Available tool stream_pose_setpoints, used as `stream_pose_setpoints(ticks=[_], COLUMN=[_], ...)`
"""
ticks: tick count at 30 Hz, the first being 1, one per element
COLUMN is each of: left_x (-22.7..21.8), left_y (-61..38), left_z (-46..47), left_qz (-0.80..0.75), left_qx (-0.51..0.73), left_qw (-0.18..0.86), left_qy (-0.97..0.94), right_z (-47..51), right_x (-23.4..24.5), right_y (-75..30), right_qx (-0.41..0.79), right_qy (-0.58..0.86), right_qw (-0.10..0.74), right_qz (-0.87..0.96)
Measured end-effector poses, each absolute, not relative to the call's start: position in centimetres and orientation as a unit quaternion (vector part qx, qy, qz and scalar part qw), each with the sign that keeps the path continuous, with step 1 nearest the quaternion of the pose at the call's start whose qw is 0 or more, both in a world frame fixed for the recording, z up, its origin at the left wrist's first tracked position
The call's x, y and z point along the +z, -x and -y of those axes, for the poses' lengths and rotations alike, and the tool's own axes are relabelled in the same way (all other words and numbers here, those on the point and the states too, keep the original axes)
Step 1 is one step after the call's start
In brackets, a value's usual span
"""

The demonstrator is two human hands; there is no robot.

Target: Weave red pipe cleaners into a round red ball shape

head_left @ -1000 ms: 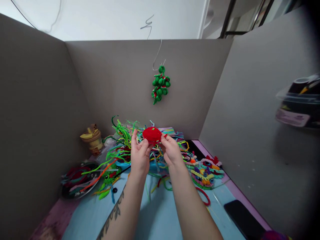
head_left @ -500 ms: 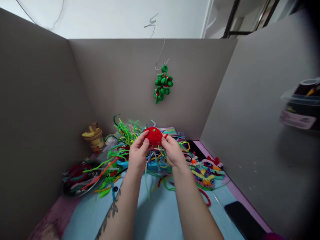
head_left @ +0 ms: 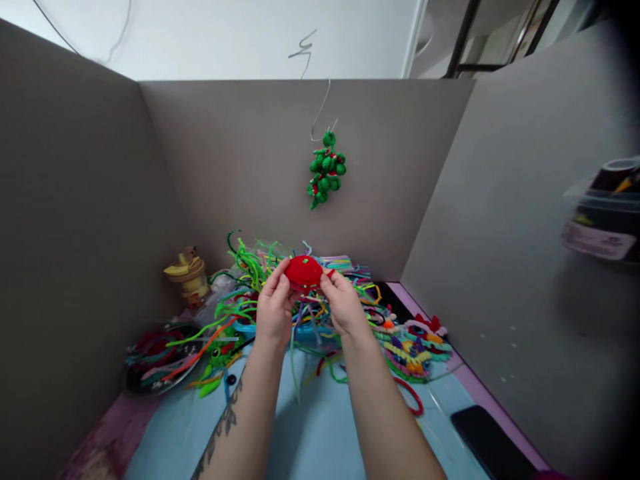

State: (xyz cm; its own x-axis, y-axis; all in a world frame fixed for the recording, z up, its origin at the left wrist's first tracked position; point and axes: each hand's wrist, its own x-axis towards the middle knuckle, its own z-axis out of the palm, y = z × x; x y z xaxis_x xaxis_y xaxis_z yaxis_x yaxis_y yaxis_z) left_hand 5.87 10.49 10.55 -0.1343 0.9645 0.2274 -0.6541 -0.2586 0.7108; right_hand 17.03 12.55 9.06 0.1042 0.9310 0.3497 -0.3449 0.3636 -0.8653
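A rounded red fuzzy piece (head_left: pixel 304 272), seemingly made of pipe cleaners, is held up between both hands above the worktop. Small green spots show on its top and lower edge. My left hand (head_left: pixel 275 297) pinches its left side with thumb and fingers. On the other side, my right hand (head_left: pixel 343 300) grips the right edge, where a short red end sticks up by the fingertips. Behind and below the hands spreads a heap of coloured pipe cleaners (head_left: pixel 250 267), partly in a blue tray (head_left: pixel 245 327). The underside of the red piece is hidden.
Grey panels (head_left: pixel 240 147) enclose the worktop on three sides. A green and red ornament (head_left: pixel 326 170) hangs from a wire at the back. A round dish (head_left: pixel 135 383) lies left; colourful pipe-cleaner figures (head_left: pixel 413 350) and a black phone (head_left: pixel 493 440) lie right. A container (head_left: pixel 603 213) hangs on the right panel.
The red piece has shifted slightly left and turned a little, and the left fingers now cover less of its top. Both hands keep their grip.
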Motion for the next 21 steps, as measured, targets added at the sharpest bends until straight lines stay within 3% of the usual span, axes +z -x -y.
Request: stream_pose_setpoints(ticks=[7,21], left_x=[10.54,10.37], left_y=[-5.83,-6.12], left_z=[-10.44,-10.82], left_qz=[-0.195,-0.22], left_qx=[0.701,0.729], left_qw=[0.601,0.569], left_qy=[-0.331,-0.312], right_z=[-12.4,-12.58], right_x=[9.32,9.1], right_y=[-17.16,-17.04], right_qx=[0.472,0.499], right_qy=[0.319,0.299], right_qw=[0.7,0.683], right_qz=[0.431,0.443])
